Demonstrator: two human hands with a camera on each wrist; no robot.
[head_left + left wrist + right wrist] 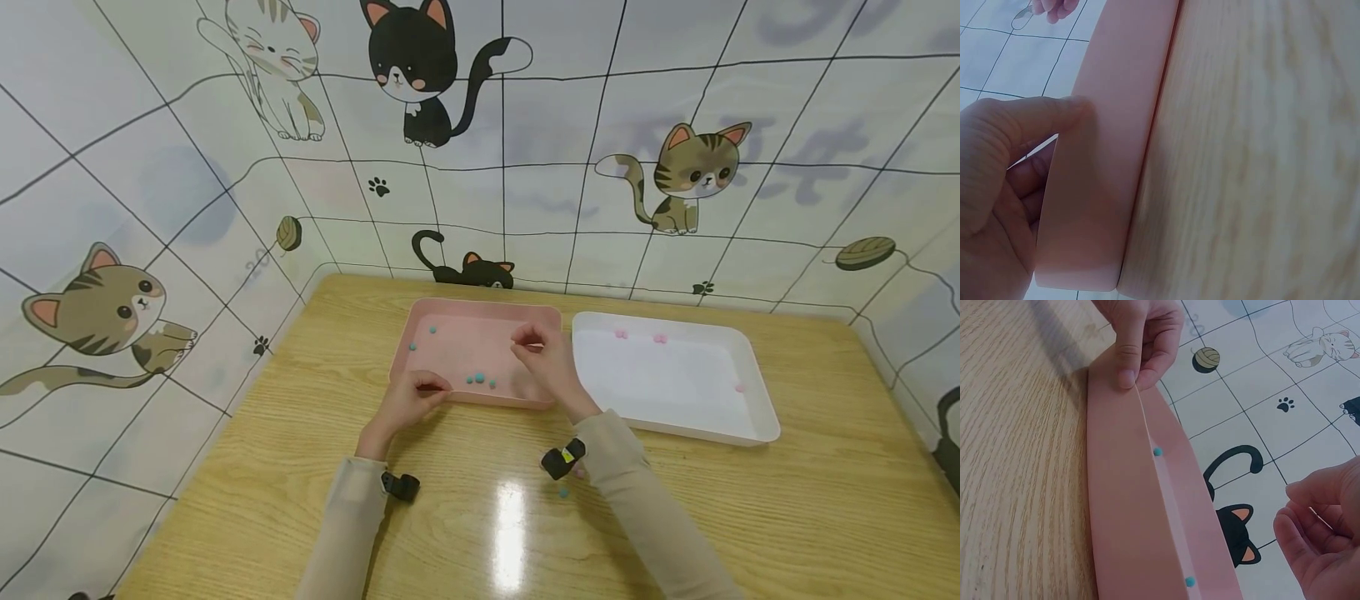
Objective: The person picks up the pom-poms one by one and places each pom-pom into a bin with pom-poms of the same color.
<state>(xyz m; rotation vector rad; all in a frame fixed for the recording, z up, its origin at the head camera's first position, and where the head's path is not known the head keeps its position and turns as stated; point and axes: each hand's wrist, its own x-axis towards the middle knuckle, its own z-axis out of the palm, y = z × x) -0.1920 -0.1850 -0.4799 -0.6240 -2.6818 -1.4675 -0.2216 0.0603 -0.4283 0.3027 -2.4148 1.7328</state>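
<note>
A pale backdrop (555, 200) printed with cartoon cats, paw prints and dark grid lines is seen behind and to the sides of a light wood-grain desk (832, 433). A bright reflection is thrown on the desk's near part. A pink tray (457, 350) is placed near the desk's far edge, and a white tray (667, 383) is set just beside it, on the right.

The pink tray's near rim is pinched toward its left end by the left hand (405, 402), with the thumb laid against the outer wall and the fingers behind the rim. The right hand (551, 358) is held raised over the right part of the pink tray, its thumb and fingertips brought close together with only a narrow gap; whether anything small is held there cannot be told.

Five small teal balls (480, 378) are contained in the pink tray: three are gathered near the near wall, two are spread toward the left side. In the white tray, two pink pieces (660, 339) are seen near the far wall and another by the right side. Another teal ball (564, 492) is seen on the desk, below the black camera (562, 458) worn on the right wrist.
</note>
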